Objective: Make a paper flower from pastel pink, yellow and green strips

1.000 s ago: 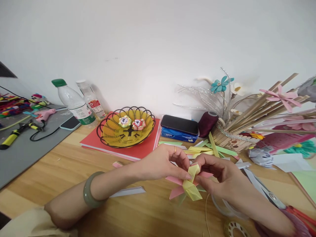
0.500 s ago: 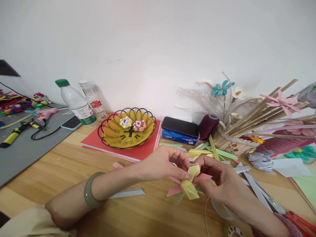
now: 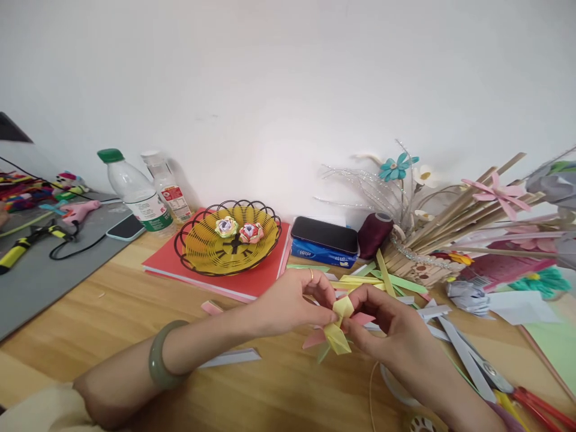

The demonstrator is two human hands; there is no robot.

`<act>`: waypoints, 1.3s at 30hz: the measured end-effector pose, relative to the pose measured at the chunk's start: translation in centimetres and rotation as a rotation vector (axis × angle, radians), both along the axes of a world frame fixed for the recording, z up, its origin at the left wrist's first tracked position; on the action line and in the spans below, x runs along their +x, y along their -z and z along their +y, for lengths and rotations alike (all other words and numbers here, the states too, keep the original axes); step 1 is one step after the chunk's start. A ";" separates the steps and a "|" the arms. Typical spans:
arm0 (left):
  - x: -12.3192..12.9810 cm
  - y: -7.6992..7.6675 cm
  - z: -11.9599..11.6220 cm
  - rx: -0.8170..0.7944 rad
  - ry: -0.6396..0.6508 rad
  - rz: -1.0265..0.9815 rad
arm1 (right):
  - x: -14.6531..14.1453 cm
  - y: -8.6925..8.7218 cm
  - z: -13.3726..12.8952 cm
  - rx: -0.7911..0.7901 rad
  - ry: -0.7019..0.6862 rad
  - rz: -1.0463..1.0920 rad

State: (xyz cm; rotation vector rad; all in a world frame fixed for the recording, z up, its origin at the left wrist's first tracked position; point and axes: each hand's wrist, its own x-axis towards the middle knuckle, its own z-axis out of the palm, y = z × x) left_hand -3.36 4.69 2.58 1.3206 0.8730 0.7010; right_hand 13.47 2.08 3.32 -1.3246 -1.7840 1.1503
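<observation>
Between my two hands is a folded paper flower (image 3: 338,337) with yellow, pink and pale green petals, held above the wooden table. My left hand (image 3: 294,303) pinches it from the left, thumb against the yellow paper. From the right, my right hand (image 3: 384,318) grips it with thumb and bent fingers. The flower's centre is partly covered by my fingertips. Behind my hands lie loose yellow and green paper strips (image 3: 366,281). A pale paper strip (image 3: 231,357) rests on the table beyond my left forearm.
A yellow woven basket (image 3: 202,255) with two small paper flowers stands on a red folder (image 3: 162,255). A phone lies on a blue tissue pack (image 3: 315,251), beside a maroon thread spool (image 3: 374,235). Red-handled scissors (image 3: 531,401) lie at right. Bottles (image 3: 148,207) and a grey mat (image 3: 54,264) are at left.
Both hands and the paper flower sit slightly further left in the picture, as the whole view has shifted a little. The grip on the flower looks nearly the same.
</observation>
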 end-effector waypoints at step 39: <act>0.8 0.8 -1.8 0.332 -0.182 -0.090 | 0.4 0.6 0.2 0.570 -0.051 -0.142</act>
